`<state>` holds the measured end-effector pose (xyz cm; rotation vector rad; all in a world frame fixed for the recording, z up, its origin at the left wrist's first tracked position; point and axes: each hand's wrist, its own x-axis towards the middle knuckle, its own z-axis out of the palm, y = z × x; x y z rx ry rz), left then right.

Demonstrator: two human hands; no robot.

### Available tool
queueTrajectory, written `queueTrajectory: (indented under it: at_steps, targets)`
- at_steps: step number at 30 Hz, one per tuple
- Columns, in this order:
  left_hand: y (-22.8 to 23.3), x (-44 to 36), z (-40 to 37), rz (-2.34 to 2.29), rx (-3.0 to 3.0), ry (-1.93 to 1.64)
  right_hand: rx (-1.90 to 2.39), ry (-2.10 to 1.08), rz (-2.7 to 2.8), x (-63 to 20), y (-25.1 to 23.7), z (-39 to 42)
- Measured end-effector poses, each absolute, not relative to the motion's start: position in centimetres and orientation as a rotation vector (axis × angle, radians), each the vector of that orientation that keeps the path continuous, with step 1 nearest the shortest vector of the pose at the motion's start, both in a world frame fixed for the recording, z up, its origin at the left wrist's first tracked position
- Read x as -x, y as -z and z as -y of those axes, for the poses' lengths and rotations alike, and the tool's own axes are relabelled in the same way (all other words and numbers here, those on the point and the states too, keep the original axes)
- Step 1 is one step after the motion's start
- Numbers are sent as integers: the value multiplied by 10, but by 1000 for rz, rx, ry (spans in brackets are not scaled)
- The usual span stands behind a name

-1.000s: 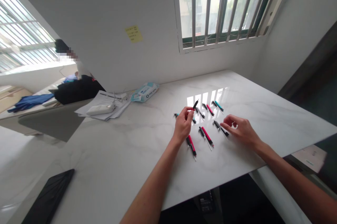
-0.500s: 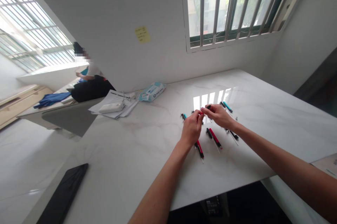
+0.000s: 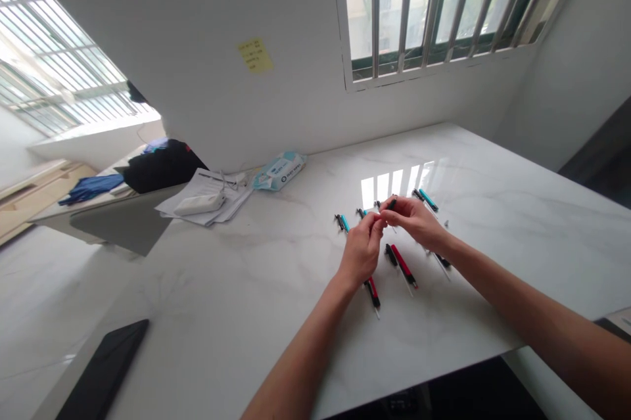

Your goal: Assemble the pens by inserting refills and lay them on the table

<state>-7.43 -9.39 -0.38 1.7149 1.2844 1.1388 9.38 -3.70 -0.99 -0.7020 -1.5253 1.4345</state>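
Note:
My left hand (image 3: 363, 248) and my right hand (image 3: 413, 217) meet above the table, fingertips pinched together. A short black pen part (image 3: 392, 204) shows at my right fingers; the rest of the pen between the hands is hidden. Below them lies a red and black pen (image 3: 404, 265) in pieces, with a black part and a thin white refill beside it. Another red and black pen (image 3: 373, 292) sticks out under my left wrist. Teal and black pen parts (image 3: 341, 222) lie left of my hands, and a teal pen barrel (image 3: 428, 199) lies beyond the right one.
Papers (image 3: 170, 203) with a white device (image 3: 200, 204) and a pack of wipes (image 3: 280, 171) lie towards the wall. A black flat object (image 3: 103, 371) is at the lower left. More black pen parts (image 3: 442, 260) lie by my right forearm.
My hands stay together, with the right fingers turned slightly. The red bit seen between the fingertips is now hardly visible. The view has shifted a little, and the person at the far left is mostly hidden.

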Motion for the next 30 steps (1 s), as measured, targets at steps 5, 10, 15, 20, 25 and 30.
queueTrajectory:
  at_steps: [5,10,15,20,25,30]
  targets:
    - [7,73,93,-1220,-1592,-1140,685,-1594,1372,-93,13,35]
    - [12,75,90,-1185,-1479,-1145,647,-1626,1235,-90,11,37]
    - [16,75,87,-1155,-1389,-1176,662,-1623,1223,-91,10,36]
    - [18,75,88,-1198,-1433,-1171,682,-1598,1239,-92,14,34]
    - [4,75,93,-1225,-1527,-1168,631,-1593,1267,-92,12,35]
    - [-8,76,97,-1332,-1652,-1177,578,-1638,1274,-91,11,37]
